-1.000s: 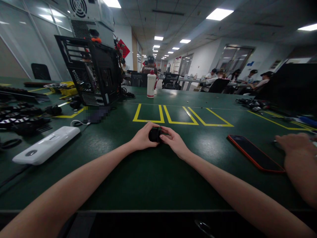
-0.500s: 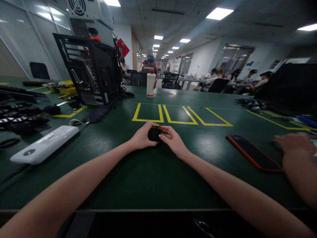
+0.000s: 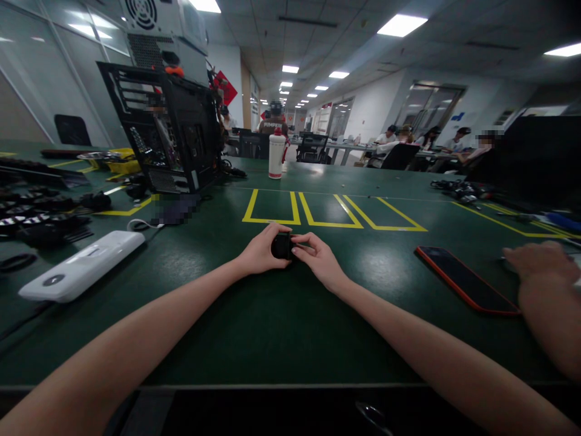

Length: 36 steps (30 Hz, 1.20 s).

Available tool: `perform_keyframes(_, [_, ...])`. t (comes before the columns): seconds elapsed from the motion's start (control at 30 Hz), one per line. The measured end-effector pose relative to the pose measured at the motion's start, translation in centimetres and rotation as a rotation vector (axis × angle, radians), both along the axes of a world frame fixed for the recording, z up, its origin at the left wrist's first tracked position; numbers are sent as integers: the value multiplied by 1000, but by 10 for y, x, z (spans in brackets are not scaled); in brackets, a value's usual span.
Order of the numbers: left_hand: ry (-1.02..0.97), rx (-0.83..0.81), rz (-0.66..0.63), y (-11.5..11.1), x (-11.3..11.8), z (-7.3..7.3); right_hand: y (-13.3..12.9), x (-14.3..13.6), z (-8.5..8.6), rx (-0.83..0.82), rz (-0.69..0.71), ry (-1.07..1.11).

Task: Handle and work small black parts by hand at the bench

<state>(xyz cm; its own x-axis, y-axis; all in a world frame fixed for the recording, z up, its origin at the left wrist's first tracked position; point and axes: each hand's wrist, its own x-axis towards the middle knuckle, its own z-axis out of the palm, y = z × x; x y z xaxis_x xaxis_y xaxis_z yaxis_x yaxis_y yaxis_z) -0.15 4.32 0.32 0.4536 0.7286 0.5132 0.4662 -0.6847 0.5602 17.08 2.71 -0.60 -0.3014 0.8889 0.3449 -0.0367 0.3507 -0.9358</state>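
Black and small, the part (image 3: 282, 246) lies in the curve of the left hand (image 3: 261, 251), between the thumb below it and the fingers above, the hand clamped around it. The right hand (image 3: 318, 257) meets its right edge, thumb and fingertips drawn near together; whether they pinch the part or only touch it cannot be told. Whether the part rests on the green bench (image 3: 272, 333) is likewise unclear. Just beyond the hands lie yellow tape outlines (image 3: 272, 220); farther back stands an upright white bottle (image 3: 275, 158). To the left, well apart, are a white device (image 3: 84, 266) and an open computer case (image 3: 175, 130); to the right, a red-edged phone (image 3: 463, 278) beside a co-worker's hand (image 3: 542, 261).
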Motion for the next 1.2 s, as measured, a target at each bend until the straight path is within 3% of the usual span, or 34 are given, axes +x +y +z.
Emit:
perform_keyframes(0.6, [-3, 7, -4, 2, 0, -1, 2, 1, -1, 46, 3, -40])
perform_keyframes(0.83, [-14, -7, 1, 1, 0, 0, 0, 0, 0, -11, 15, -50])
perform_keyframes(1.2, [16, -3, -4, 0, -1, 2, -1, 1, -1, 80, -36, -50])
